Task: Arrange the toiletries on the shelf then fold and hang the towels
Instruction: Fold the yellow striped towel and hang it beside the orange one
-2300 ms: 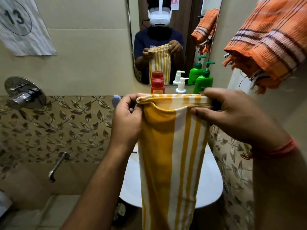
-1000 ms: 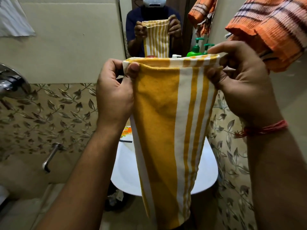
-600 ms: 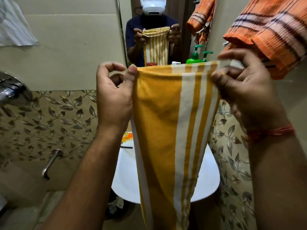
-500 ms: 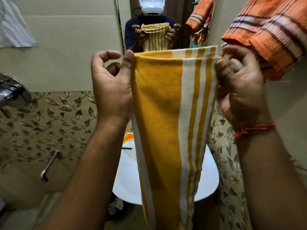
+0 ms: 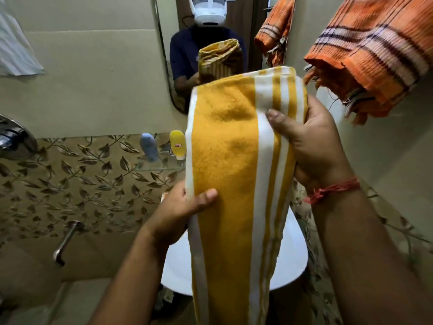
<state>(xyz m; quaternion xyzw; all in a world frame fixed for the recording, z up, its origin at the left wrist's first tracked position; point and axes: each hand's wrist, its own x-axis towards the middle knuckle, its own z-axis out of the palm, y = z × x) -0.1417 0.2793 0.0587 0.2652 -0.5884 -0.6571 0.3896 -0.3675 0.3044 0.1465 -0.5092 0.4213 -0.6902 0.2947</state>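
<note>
A yellow towel with white stripes (image 5: 225, 165) hangs folded lengthwise in front of me, its top end bent over. My right hand (image 5: 311, 141) grips its right edge near the top, thumb across the striped front. Lower down, my left hand (image 5: 180, 212) holds the left edge, thumb on the yellow face. An orange striped towel (image 5: 375, 55) hangs at the upper right. On the glass shelf (image 5: 152, 169) under the mirror stand a blue tube (image 5: 148, 147) and a yellow tube (image 5: 177, 144); the towel hides the rest of the shelf.
A white washbasin (image 5: 290, 270) sits below the towel. The mirror (image 5: 210, 38) ahead reflects a person with a white headset. A chrome tap (image 5: 63, 242) and a round mixer (image 5: 11, 139) project from the leaf-patterned tiled wall on the left. White cloth (image 5: 14, 48) hangs top left.
My left hand left the towel's top corner and dropped to grip its left edge lower down. The top end has folded over, and my right hand shifted its grip down the right edge.
</note>
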